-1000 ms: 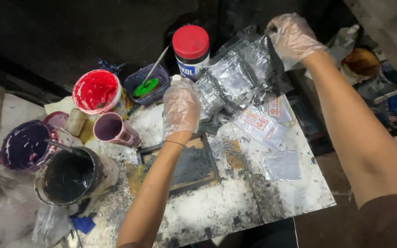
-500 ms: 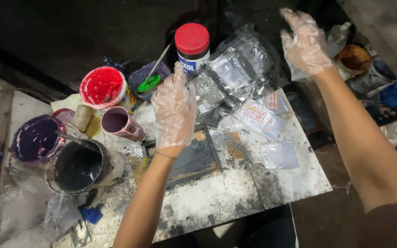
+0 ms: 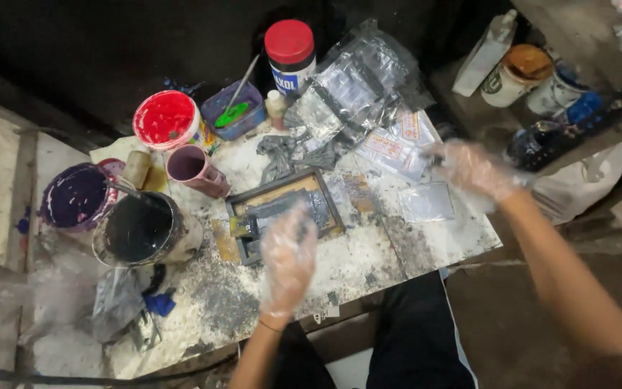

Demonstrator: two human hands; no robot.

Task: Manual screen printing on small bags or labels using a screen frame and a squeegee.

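Both my hands wear thin clear plastic gloves and hold nothing. My left hand hovers, blurred, over the near edge of a small wooden frame with grey ink on its mesh. My right hand is spread over the table's right side, just above a clear plastic sachet and beside printed packets. A pile of shiny clear bags lies behind the frame.
On the stained white table stand a red paint tub, a purple tub, a black ink can, a mauve cup, a blue tray with a green spatula and a red-lidded jar. More jars stand at the right.
My left hand has pulled back toward me, from the bags to the frame's near edge. My right hand came down from above the bag pile to the table's right side.
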